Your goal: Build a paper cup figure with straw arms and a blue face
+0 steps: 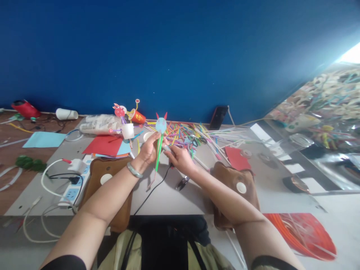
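Observation:
Near the middle of the view, my left hand [149,150] is closed round a green stick figure [159,150]. Its light blue round head [161,125] has two red horn shapes on top, above my fingers. My right hand [180,157] grips a small grey tool [167,148] against the figure, just right of my left fingers. The tool's tip and the contact point are too small to make out. A black cable [154,189] runs down from near my right hand.
Colourful sticks [182,134] lie heaped behind my hands. A white cup [127,131] stands back left; a dark phone [218,117] leans at the wall. Pliers [183,182] lie below my right hand. Brown pads [119,187] are under my forearms, beside a power strip [73,189].

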### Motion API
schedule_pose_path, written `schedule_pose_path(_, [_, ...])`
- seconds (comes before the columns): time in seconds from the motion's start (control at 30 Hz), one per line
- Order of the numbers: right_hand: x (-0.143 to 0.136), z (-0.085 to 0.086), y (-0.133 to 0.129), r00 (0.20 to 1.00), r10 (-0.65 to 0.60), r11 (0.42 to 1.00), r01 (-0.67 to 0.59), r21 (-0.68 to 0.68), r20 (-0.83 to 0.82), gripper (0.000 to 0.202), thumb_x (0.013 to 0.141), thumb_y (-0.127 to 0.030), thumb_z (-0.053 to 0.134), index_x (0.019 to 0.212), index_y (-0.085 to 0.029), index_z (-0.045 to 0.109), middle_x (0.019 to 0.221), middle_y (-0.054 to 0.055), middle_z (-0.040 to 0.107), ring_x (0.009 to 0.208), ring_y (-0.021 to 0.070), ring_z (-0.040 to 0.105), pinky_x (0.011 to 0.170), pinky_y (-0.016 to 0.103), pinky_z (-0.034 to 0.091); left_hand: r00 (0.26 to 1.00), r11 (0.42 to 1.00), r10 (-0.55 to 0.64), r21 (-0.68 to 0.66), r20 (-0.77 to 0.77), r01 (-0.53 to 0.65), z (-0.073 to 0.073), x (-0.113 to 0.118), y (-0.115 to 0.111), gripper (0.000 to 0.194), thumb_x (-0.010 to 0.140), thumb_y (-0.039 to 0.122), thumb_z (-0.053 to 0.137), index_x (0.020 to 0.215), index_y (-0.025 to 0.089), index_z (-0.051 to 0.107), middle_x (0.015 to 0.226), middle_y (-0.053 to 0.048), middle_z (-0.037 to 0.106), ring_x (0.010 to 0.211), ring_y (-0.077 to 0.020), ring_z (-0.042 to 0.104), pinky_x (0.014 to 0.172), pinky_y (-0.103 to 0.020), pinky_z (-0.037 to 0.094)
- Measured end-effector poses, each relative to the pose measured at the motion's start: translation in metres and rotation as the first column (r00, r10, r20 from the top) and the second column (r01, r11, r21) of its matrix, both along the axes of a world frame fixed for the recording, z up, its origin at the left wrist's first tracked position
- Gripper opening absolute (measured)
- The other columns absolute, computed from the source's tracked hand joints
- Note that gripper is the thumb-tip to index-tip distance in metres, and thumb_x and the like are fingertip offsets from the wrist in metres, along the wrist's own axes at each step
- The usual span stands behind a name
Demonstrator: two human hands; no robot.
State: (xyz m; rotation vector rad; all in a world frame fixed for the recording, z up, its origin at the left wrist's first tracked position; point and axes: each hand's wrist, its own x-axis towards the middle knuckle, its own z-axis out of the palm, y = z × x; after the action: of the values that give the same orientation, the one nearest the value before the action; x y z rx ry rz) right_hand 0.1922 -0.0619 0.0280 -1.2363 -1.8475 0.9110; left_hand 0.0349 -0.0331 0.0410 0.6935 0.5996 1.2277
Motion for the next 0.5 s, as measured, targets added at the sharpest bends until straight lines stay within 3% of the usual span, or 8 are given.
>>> schedule_pose_path(0.07, [-0.002, 0.0, 0.0, 0.981, 0.106, 0.96, -0.144, -0.24, -0.162, 0.042, 0.087, -0.061, 0.061, 0.078, -0.02, 0.058, 0.059, -0.002, 0.058, 0.045, 0.0105, 0.05, 0.046, 0.023, 0.037, 1.0, 1.0, 0.003, -0.008, 0.029, -0.003, 0.004, -0.002, -0.001, 0.024, 0.082, 0.04, 0.065, 0.075, 0.019, 0.056, 0.061, 0.002, 0.05, 0.055, -0.0122, 0.054, 0.056, -0.028, 0.048])
schedule_pose_path(0.13, [-0.006, -0.001, 0.0, 0.899, 0.159, 0.822, -0.349, -0.45, -0.408, 0.045, 0.087, -0.064, 0.06, 0.088, -0.018, 0.061, 0.062, -0.003, 0.059, 0.04, 0.008, 0.045, 0.041, 0.022, 0.033, 0.999, 1.0, -0.018, -0.008, 0.04, 0.018, 0.008, -0.005, -0.002, 0.028, 0.084, 0.043, 0.063, 0.073, 0.02, 0.053, 0.057, 0.003, 0.044, 0.051, -0.0118, 0.05, 0.048, -0.026, 0.045])
schedule_pose_path(0.23, [-0.012, -0.005, -0.003, 0.75, 0.11, 0.6, -0.573, -0.558, -0.653, 0.044, 0.087, -0.06, 0.06, 0.093, -0.017, 0.061, 0.057, -0.007, 0.052, 0.035, 0.0055, 0.034, 0.037, 0.021, 0.025, 0.997, 0.998, -0.064, -0.012, 0.04, 0.065, 0.013, -0.012, -0.002, 0.029, 0.086, 0.045, 0.062, 0.073, 0.021, 0.053, 0.053, 0.005, 0.036, 0.044, -0.0102, 0.04, 0.038, -0.023, 0.036])
schedule_pose_path(0.3, [-0.015, -0.007, -0.004, 0.703, 0.085, 0.522, -0.635, -0.569, -0.706, 0.041, 0.088, -0.057, 0.059, 0.094, -0.017, 0.061, 0.054, -0.008, 0.048, 0.034, 0.0052, 0.03, 0.036, 0.021, 0.023, 0.997, 0.997, -0.07, -0.024, 0.046, 0.071, 0.016, -0.015, -0.002, 0.027, 0.088, 0.042, 0.06, 0.073, 0.021, 0.053, 0.052, 0.006, 0.032, 0.039, -0.0082, 0.032, 0.036, -0.022, 0.032])
schedule_pose_path(0.4, [-0.018, -0.008, -0.005, 0.706, 0.089, 0.551, -0.623, -0.555, -0.703, 0.04, 0.088, -0.055, 0.062, 0.095, -0.017, 0.06, 0.056, -0.008, 0.049, 0.036, 0.0048, 0.031, 0.037, 0.02, 0.024, 0.996, 0.997, -0.06, -0.041, 0.065, 0.062, 0.019, -0.017, -0.002, 0.026, 0.089, 0.036, 0.057, 0.07, 0.02, 0.051, 0.053, 0.006, 0.03, 0.037, -0.0062, 0.024, 0.034, -0.022, 0.027])
schedule_pose_path(0.5, [-0.018, -0.003, -0.005, 0.77, 0.138, 0.668, -0.537, -0.516, -0.623, 0.046, 0.083, -0.061, 0.067, 0.094, -0.017, 0.059, 0.057, -0.008, 0.05, 0.037, 0.0053, 0.035, 0.038, 0.021, 0.028, 0.994, 0.997, -0.042, -0.057, 0.1, 0.048, 0.019, -0.017, -0.001, 0.023, 0.088, 0.029, 0.054, 0.067, 0.019, 0.049, 0.054, 0.006, 0.03, 0.036, -0.0047, 0.022, 0.033, -0.022, 0.023])
